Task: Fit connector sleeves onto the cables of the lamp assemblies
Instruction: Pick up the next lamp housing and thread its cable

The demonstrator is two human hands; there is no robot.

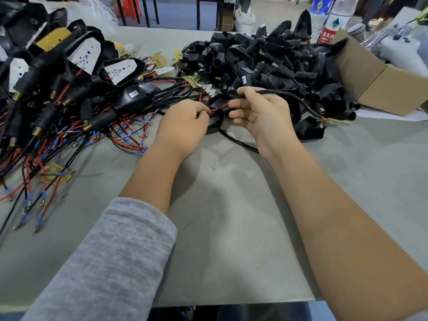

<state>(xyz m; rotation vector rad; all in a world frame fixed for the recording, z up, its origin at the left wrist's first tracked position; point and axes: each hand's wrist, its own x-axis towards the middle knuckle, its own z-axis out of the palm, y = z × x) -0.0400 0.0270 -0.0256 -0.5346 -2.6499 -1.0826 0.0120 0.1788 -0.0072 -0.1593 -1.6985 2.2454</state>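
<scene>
Above the grey worktop (231, 205) your left hand (183, 126) pinches the red wire (220, 108) emerging from a black sheathed cable (287, 95), which your right hand (259, 114) grips near its stripped end, fingers curled

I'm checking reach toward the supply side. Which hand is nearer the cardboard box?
Right. The right hand holds the black cable just left of the cardboard box; the left hand pinches the red wire farther left.

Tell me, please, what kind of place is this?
Probably a small assembly workshop for lamps: a heap of black plastic housings, a pile of wired lamp assemblies with LED boards, and a cardboard box on a grey worktable.
</scene>
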